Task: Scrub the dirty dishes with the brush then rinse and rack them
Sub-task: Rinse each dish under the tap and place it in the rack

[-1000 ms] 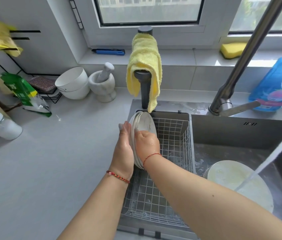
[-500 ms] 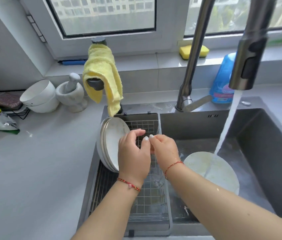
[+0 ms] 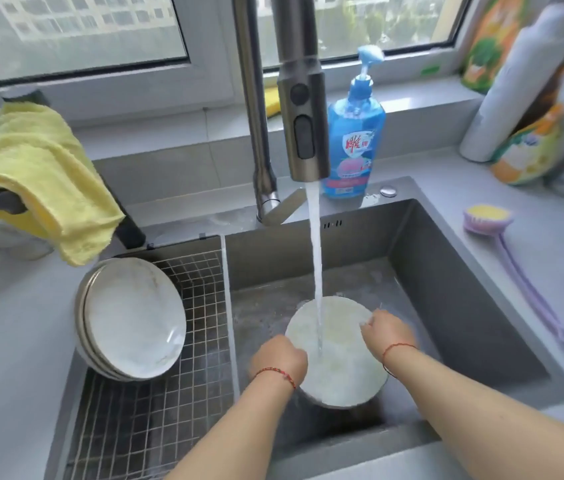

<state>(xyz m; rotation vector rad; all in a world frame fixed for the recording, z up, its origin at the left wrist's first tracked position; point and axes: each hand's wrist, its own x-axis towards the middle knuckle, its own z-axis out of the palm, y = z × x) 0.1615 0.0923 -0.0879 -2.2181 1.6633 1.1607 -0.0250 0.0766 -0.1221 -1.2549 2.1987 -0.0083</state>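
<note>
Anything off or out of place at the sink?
Nothing stands out. Both hands, left hand and right hand, grip the plate under the running tap; the brush lies unused on the counter.

yellow sponge (image 3: 271,100) behind faucet, blurred bottles (image 3: 529,98)

Home kitchen — sink (image 3: 474,306), faucet (image 3: 303,109), dish soap (image 3: 355,133).

A round white ceramic plate (image 3: 337,362) with a yellowish film lies in the grey sink basin (image 3: 464,306), the tap's stream landing on its middle. Three or so clean white plates (image 3: 135,317) lean stacked on edge at the far left of the wire mesh rack (image 3: 156,410). A lilac long-handled brush with yellow pad (image 3: 488,216) lies on the bench right of the sink.
</note>
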